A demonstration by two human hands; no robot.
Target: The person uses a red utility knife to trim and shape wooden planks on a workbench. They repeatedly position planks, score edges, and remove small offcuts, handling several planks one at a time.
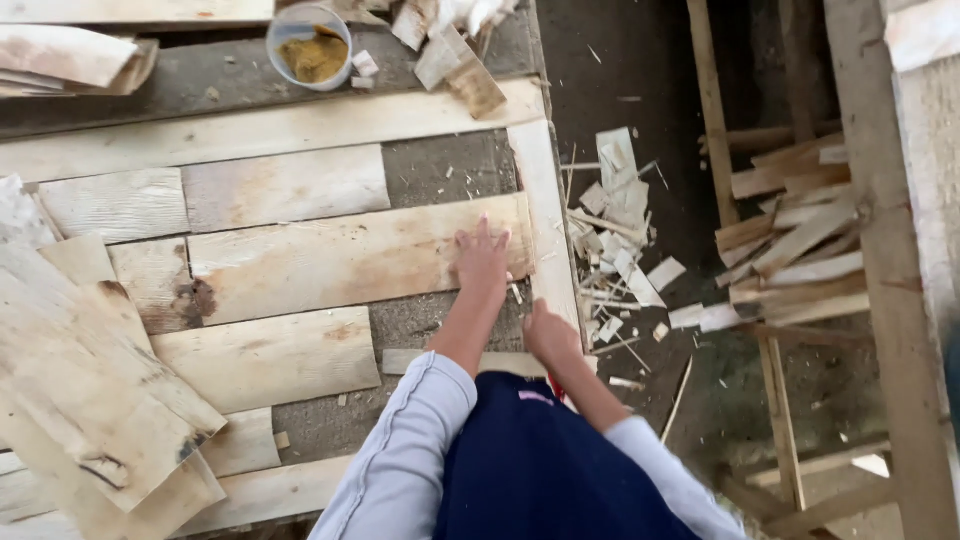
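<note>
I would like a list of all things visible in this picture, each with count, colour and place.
wood veneer sheets: many, pale tan, laid flat across the work surface
long strip: one, pale, along the right edge of the sheets
bowl: one, pale blue, holding brownish-yellow paste, top
wood scraps: many, pale, on the dark floor at right
stick pile: one, tan, far right
left hand: flat on a sheet
right hand: near the strip's lower end
</note>
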